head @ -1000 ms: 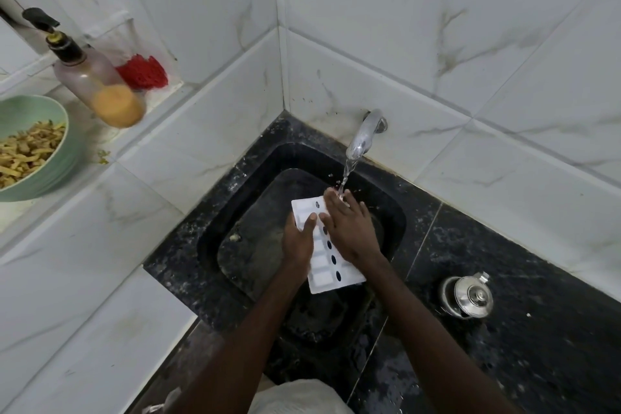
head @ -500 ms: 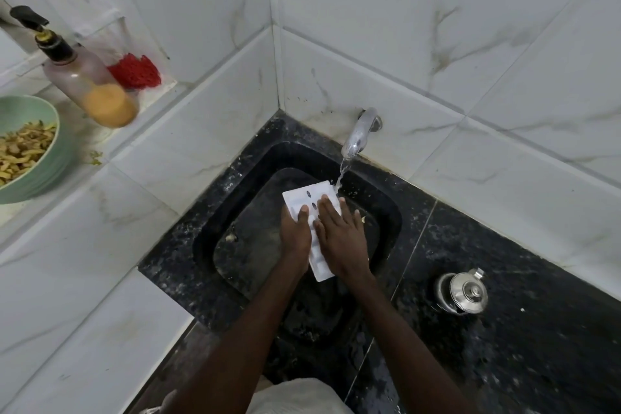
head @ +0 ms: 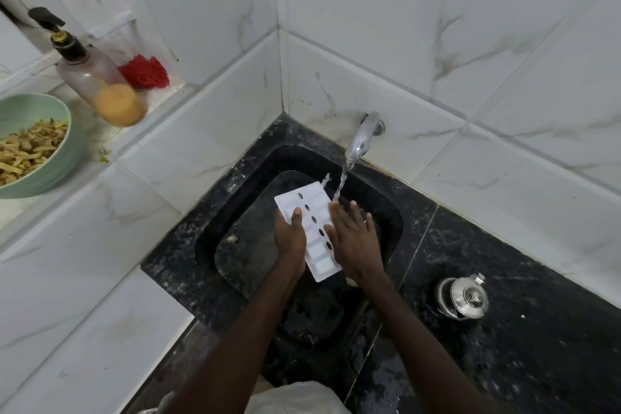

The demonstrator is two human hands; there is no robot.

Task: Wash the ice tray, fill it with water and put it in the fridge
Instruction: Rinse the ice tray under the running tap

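**Soft, even light with a wide-angle bend**

Light is moderate and diffuse, and no hard-edged shadows fall around the sink (head: 205, 245). The white wall tiles (head: 403, 27) behind the sink read pale grey. The black basin swallows detail, so the white ice tray (head: 319, 202) is the brightest patch in the sink. Small glints sit on the tap (head: 361, 141) above the sink and on the steel pot (head: 463, 296) to its right, where the wet counter (head: 537, 329) has a faint sheen. Tile joints bow more the farther they lie from the sink. Left of the sink, the soap bottle (head: 100, 77) and green bowl (head: 67, 161) look slightly smeared.
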